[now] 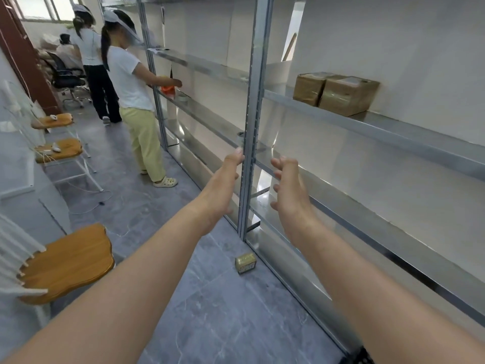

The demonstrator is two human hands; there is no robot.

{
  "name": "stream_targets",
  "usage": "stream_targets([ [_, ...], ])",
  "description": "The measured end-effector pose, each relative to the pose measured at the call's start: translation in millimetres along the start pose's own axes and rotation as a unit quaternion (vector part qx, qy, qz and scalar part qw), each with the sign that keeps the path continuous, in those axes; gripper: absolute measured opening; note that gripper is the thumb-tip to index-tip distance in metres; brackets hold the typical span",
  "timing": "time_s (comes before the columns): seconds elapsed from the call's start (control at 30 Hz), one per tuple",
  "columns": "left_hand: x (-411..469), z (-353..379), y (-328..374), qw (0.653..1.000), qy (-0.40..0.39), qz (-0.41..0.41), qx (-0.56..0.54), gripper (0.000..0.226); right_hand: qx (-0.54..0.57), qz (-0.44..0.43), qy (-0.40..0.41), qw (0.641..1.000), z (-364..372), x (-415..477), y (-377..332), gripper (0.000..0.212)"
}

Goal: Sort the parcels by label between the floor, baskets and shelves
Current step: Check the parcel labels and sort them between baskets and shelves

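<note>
Our left hand [223, 187] and right hand [290, 190] were open and empty, flanking the rack post [253, 101]. A gold box [246, 263] lay on the floor [210, 311]; two brown parcels [336, 93] sat on the shelf [393, 132].

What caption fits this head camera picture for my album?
Empty left hand and right hand reach toward the metal shelves; a gold parcel lies on the floor, brown boxes above.
</note>
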State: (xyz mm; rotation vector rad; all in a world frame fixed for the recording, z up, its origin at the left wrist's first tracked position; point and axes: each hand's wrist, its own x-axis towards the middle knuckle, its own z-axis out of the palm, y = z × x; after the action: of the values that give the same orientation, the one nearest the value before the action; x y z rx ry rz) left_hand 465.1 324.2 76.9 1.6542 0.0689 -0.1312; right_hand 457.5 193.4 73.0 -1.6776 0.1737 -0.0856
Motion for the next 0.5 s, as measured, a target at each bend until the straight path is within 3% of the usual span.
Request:
stream_targets([
  [0.3, 127, 16, -25, 0.998, -0.019, -0.061, 0.013, 0.060, 0.032, 0.054, 0.012, 0.998, 13, 120, 38, 0.085],
  [0.43, 197, 39, -45, 0.996, -0.016, -0.085, 0.033, 0.059, 0.059, 0.082, -0.008, 0.995, 6, 191, 69, 0.063],
  [0.5, 230, 52, -54, 0.994, -0.019, -0.097, 0.040, 0.061, 0.068, 0.092, -0.001, 0.993, 0, 224, 83, 0.064],
])
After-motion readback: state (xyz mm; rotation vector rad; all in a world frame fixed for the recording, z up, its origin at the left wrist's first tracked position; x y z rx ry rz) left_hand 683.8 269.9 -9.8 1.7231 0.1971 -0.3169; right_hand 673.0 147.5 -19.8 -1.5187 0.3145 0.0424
